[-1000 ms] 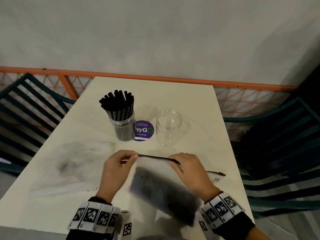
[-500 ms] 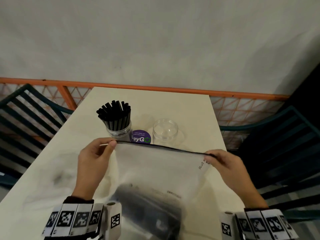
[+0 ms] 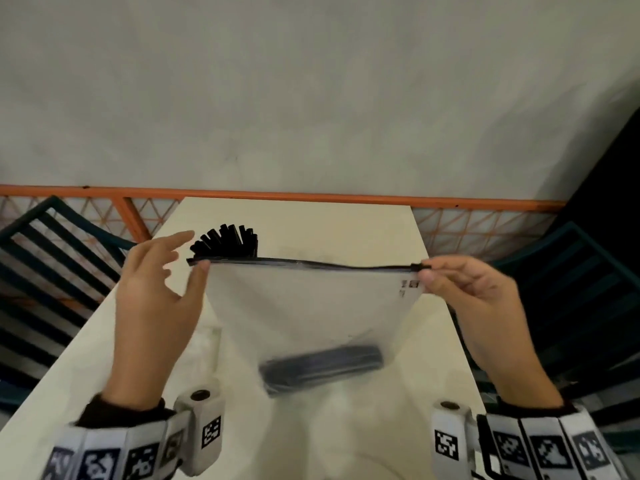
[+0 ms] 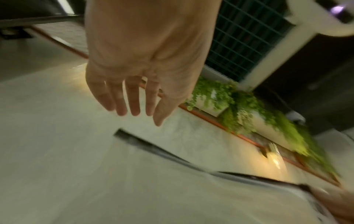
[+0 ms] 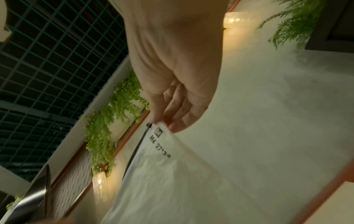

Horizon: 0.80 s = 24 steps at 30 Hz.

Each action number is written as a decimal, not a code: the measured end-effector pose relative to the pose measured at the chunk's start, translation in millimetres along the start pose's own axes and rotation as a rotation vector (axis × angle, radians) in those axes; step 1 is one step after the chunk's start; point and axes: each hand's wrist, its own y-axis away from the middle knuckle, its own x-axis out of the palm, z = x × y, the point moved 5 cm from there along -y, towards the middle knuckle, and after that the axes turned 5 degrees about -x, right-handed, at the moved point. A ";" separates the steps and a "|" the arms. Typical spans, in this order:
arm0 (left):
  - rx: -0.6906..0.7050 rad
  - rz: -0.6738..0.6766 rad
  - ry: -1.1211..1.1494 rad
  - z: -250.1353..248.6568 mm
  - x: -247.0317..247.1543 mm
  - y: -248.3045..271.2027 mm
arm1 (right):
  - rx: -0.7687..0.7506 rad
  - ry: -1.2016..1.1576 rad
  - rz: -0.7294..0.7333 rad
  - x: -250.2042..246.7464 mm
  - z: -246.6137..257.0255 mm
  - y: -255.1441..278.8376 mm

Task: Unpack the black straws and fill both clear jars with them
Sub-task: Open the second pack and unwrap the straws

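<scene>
A frosted zip bag (image 3: 311, 299) hangs upright above the table, its black zipper edge on top. A bundle of black straws (image 3: 322, 368) lies across the bottom inside it. My right hand (image 3: 424, 271) pinches the bag's top right corner by the slider, and the right wrist view shows that right hand (image 5: 161, 125) on the bag (image 5: 182, 174). My left hand (image 3: 192, 252) is at the top left corner, thumb beside the zipper. In the left wrist view my left hand (image 4: 139, 118) has straight fingers clear of the bag (image 4: 172, 189). Tops of jarred straws (image 3: 225, 240) show behind the bag. Both jars are hidden.
The white table (image 3: 346, 230) runs back to an orange railing (image 3: 311, 195) and a grey wall. Dark slatted chairs stand at the left (image 3: 52, 258) and at the right (image 3: 571, 289) of the table.
The bag has been raised from the table and now hangs higher, covering the jars. The straw bundle has settled at its bottom. My left hand's pinch has opened and its fingers have straightened.
</scene>
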 end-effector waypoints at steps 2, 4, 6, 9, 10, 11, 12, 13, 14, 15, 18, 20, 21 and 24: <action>0.136 -0.001 -0.039 -25.1 9.9 11.9 | 0.034 0.035 -0.017 6.8 -6.2 9.0; 0.274 0.109 0.036 -55.0 32.0 29.0 | 0.036 0.077 -0.012 14.8 -9.0 17.0; 0.373 0.225 0.093 -80.0 59.3 46.6 | 0.020 0.108 -0.006 21.7 -6.6 22.1; 0.449 0.281 0.076 -101.2 87.1 61.1 | -0.057 0.157 0.018 29.3 2.1 26.8; 0.473 0.280 0.063 -104.9 91.3 61.6 | -0.076 0.181 0.024 30.1 4.1 27.9; 0.492 0.276 0.056 -107.3 93.3 60.6 | -0.086 0.202 0.020 29.1 5.9 28.6; 0.505 0.273 0.055 -108.6 93.8 58.7 | -0.090 0.215 0.012 27.2 6.8 29.0; 0.517 0.268 0.050 -109.2 93.7 56.5 | -0.093 0.224 0.006 25.8 7.8 29.6; 0.529 0.268 0.040 -109.4 93.3 54.6 | -0.106 0.236 0.009 25.4 8.8 30.4; 0.542 0.270 0.023 -109.4 92.7 53.8 | -0.118 0.251 0.011 26.0 9.7 31.1; 0.559 0.261 -0.051 -104.7 87.7 50.2 | -0.109 0.284 -0.034 21.4 9.6 31.3; 0.524 0.255 -0.084 -93.3 79.4 41.0 | -0.064 0.242 -0.112 9.7 9.3 28.5; 0.500 0.252 -0.104 -84.9 73.7 35.7 | -0.042 0.234 -0.147 2.2 9.6 27.0; 0.424 0.228 -0.173 -55.0 53.6 21.1 | -0.028 0.249 -0.197 -18.5 13.2 22.8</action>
